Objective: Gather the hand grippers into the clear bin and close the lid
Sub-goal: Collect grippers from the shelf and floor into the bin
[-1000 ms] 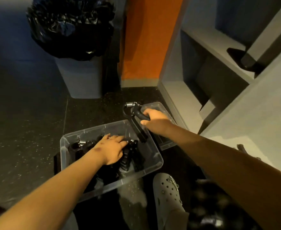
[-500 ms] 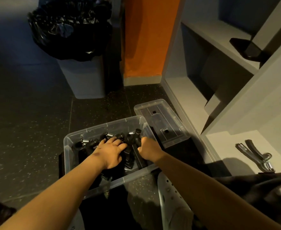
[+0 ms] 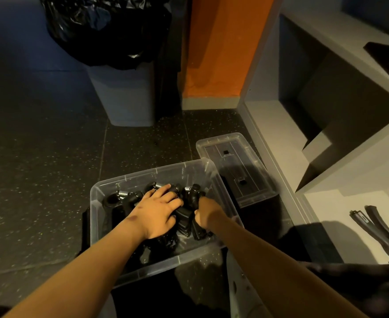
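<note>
Black hand grippers (image 3: 124, 198) in clear bin (image 3: 161, 168), left hand (image 3: 156, 212) flat on them, right hand (image 3: 206, 213) now down inside, fingers round one.

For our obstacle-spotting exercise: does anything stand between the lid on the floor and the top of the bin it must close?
Yes: the left hand and right hand reach into the bin over the grippers, blocking its open top. The lid lies beside the bin with nothing else visible between them.
</note>
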